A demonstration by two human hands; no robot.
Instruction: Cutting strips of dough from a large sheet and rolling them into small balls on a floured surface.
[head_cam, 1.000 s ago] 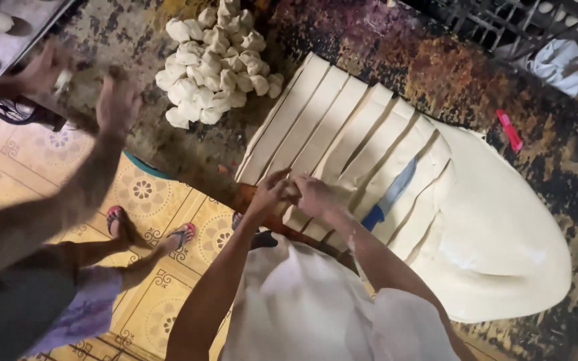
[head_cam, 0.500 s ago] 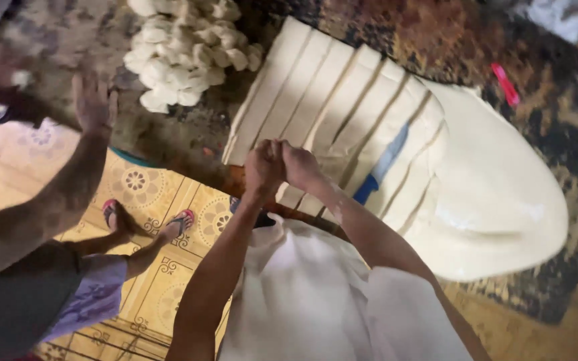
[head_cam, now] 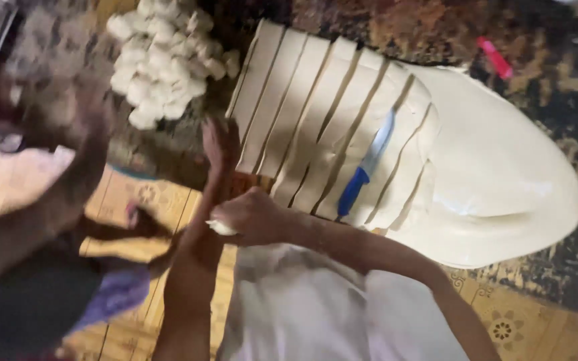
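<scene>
A sheet of pale dough (head_cam: 503,174) is shown spread on the dark counter (head_cam: 570,80), its near part cut into long strips (head_cam: 302,113) running away from the person. A small dough piece (head_cam: 221,228) is gripped in the closed right hand (head_cam: 255,215). The left hand (head_cam: 221,144), fingers extended, is seen nearer the strip ends and the dough-ball pile (head_cam: 165,57).

Smooth, matt dough sheet (head_cam: 503,180) bears a knife (head_cam: 366,167) with glossy blue plastic handle, on mottled stone counter (head_cam: 570,87).
</scene>
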